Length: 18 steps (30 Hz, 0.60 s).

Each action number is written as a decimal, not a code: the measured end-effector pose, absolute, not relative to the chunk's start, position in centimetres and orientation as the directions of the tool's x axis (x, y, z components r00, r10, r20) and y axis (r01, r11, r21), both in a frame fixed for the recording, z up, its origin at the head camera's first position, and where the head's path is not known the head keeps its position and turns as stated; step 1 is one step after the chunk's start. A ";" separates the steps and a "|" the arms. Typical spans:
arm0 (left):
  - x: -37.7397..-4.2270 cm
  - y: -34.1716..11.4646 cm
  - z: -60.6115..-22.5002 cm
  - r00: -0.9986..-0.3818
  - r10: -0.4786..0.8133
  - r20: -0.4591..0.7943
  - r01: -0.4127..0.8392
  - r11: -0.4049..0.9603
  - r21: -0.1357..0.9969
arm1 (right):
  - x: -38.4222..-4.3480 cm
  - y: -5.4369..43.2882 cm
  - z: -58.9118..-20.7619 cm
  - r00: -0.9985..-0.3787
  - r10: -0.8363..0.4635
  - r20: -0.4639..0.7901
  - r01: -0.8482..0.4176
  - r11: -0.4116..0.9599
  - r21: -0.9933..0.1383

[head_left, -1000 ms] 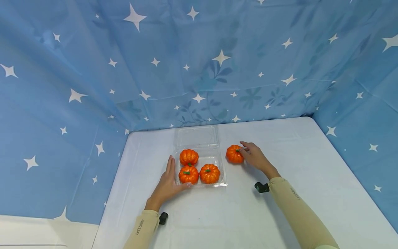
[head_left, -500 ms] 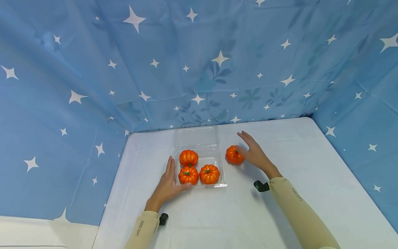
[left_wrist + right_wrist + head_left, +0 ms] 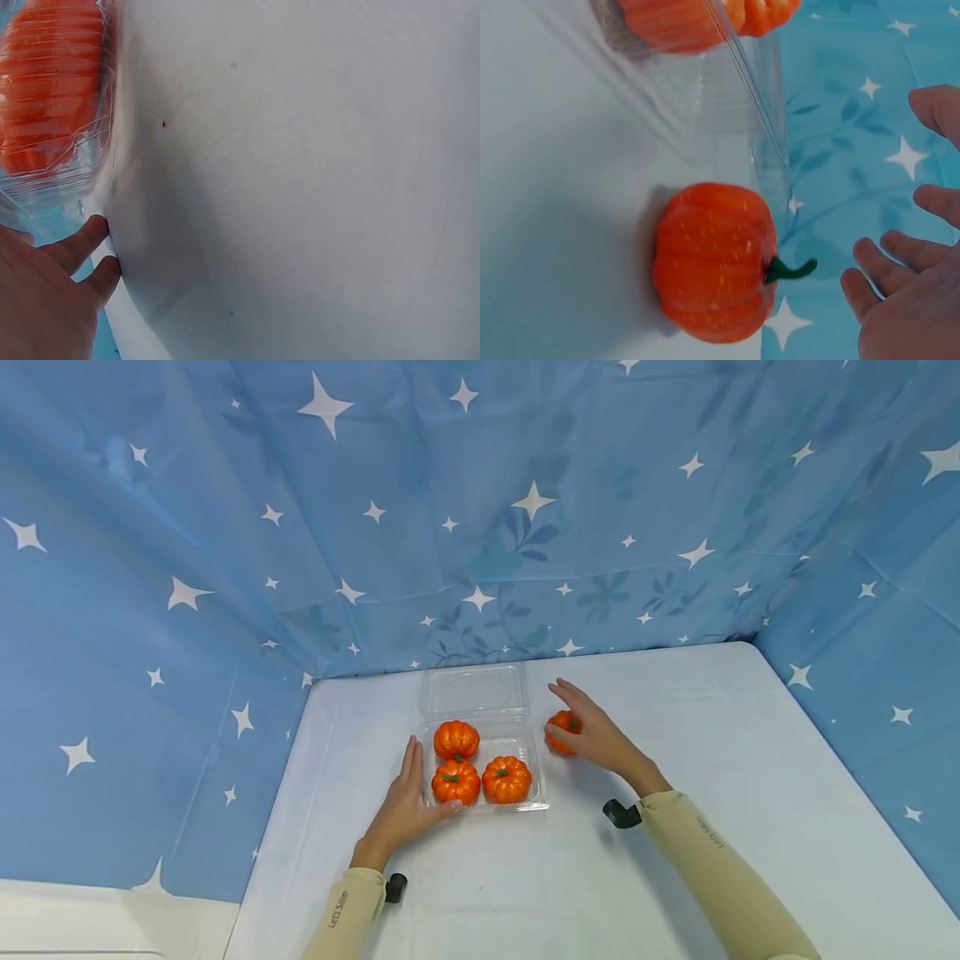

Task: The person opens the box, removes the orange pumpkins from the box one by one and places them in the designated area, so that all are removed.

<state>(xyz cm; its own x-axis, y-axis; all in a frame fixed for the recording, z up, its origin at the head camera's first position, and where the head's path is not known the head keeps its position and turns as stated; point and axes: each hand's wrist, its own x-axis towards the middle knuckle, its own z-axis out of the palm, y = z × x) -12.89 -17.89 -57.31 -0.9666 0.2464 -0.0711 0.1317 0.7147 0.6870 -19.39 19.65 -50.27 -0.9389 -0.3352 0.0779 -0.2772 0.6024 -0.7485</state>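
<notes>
A clear plastic clamshell box (image 3: 513,737) lies open, its lid (image 3: 474,690) folded back toward the curtain. Three small orange toy pumpkins sit inside: a back-left pumpkin (image 3: 456,739), a front-left one (image 3: 455,782) and a front-right one (image 3: 507,779). My left hand (image 3: 405,810) rests along the box's left side, fingers spread and thumb by the front edge. A fourth pumpkin (image 3: 712,262), with a green stem, stands on the table just right of the box. Above it my right hand (image 3: 600,737) hovers with fingers extended, apart from the stem in the right wrist view.
The table (image 3: 480,893) has a white cover. A blue curtain (image 3: 480,510) with white stars surrounds its back and sides. Small black wrist cameras sit on both forearms, including the right wrist camera (image 3: 621,814).
My right hand has drawn its fingers away from the fourth pumpkin's stem, spread them, and shifted left over that pumpkin. The left hand and the box stay put.
</notes>
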 end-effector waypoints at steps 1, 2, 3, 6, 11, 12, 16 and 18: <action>-12.9 -17.9 -57.3 -0.966 0.248 -0.070 0.134 0.714 0.688 | -19.3 19.5 -50.3 -0.937 -0.342 0.075 -0.280 0.602 -0.748; -12.9 -17.9 -57.3 -0.966 0.248 -0.072 0.131 0.714 0.688 | -19.2 19.3 -50.2 -0.934 -0.350 0.074 -0.284 0.601 -0.747; -12.9 -17.9 -57.3 -0.966 0.248 -0.073 0.131 0.714 0.688 | -19.1 19.1 -50.2 -0.931 -0.358 0.071 -0.288 0.598 -0.748; -12.9 -17.8 -57.2 -0.966 0.250 -0.069 0.135 0.712 0.689 | -18.8 18.5 -50.2 -0.919 -0.390 0.064 -0.304 0.595 -0.744; -13.0 -17.9 -57.1 -0.966 0.251 -0.066 0.137 0.709 0.691 | -18.4 17.6 -50.5 -0.894 -0.442 0.074 -0.348 0.580 -0.736; -12.9 -17.9 -57.1 -0.966 0.252 -0.063 0.139 0.709 0.692 | -18.3 17.4 -50.5 -0.888 -0.454 0.078 -0.358 0.574 -0.737; -12.9 -17.8 -57.2 -0.966 0.248 -0.067 0.135 0.712 0.689 | -17.9 16.6 -51.1 -0.864 -0.499 0.069 -0.382 0.561 -0.734; -12.9 -17.8 -57.2 -0.967 0.246 -0.067 0.133 0.711 0.690 | -17.7 16.2 -51.4 -0.854 -0.518 0.055 -0.388 0.562 -0.731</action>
<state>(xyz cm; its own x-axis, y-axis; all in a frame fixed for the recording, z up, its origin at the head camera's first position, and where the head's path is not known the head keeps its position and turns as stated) -12.91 -17.82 -57.20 -0.9671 0.2456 -0.0667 0.1330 0.7112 0.6903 -17.74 16.23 -51.39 -0.8537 -0.5180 0.0547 -0.3878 0.5619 -0.7307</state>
